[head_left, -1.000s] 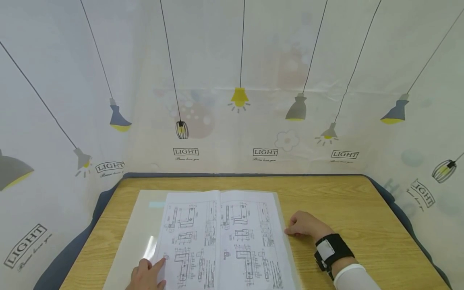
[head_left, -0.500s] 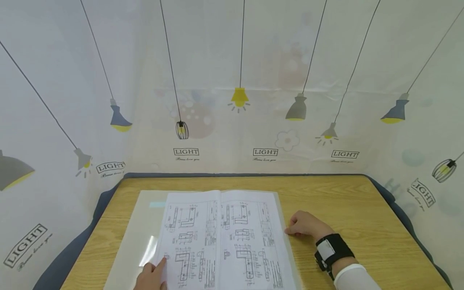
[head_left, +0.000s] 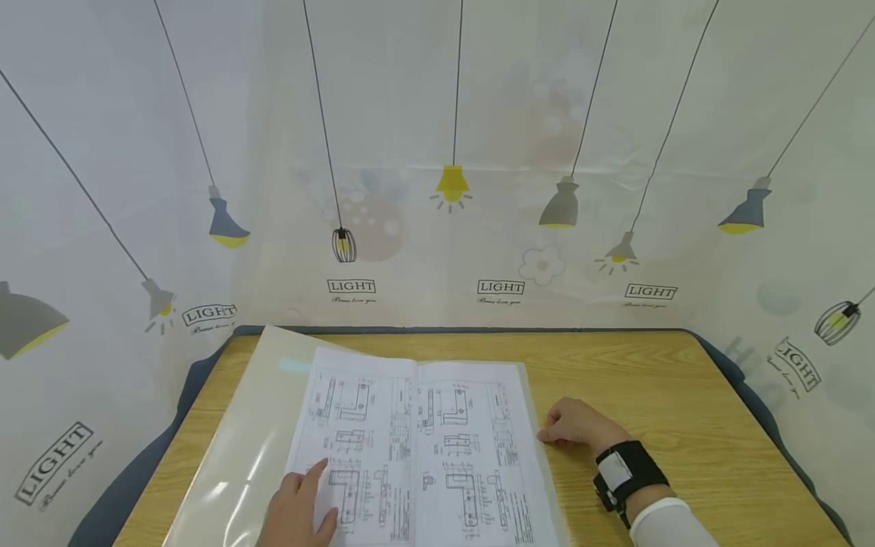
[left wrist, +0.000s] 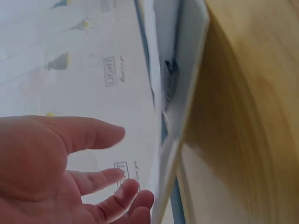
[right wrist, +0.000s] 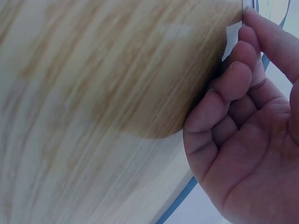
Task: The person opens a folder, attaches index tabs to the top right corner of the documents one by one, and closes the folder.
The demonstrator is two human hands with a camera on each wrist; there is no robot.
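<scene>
An open clear-sleeved document folder (head_left: 225, 448) lies on the table, its left cover lifted and tilted. Two printed pages (head_left: 472, 425) of technical drawings face up in it. Over the left page (head_left: 369, 418) is my left hand (head_left: 297, 507), thumb and index finger spread apart. The left wrist view has that left hand (left wrist: 70, 177) beside the raised folder edge (left wrist: 187, 98), lower fingertips right at it. My right hand (head_left: 581, 425) pinches the folder's right edge. Seen from the right wrist, the right hand (right wrist: 252, 140) has curled fingers, the thumb tip at the sleeve edge.
The wood-grain table (head_left: 656, 380) extends around the folder. A pale cloth backdrop (head_left: 437, 99) with printed lamps encloses it on the back and sides. A black strap (head_left: 629, 475) circles the right wrist.
The folder's left cover and left page have risen from the table at their far left side. My left hand has moved rightward and up over the page. The right hand stays put.
</scene>
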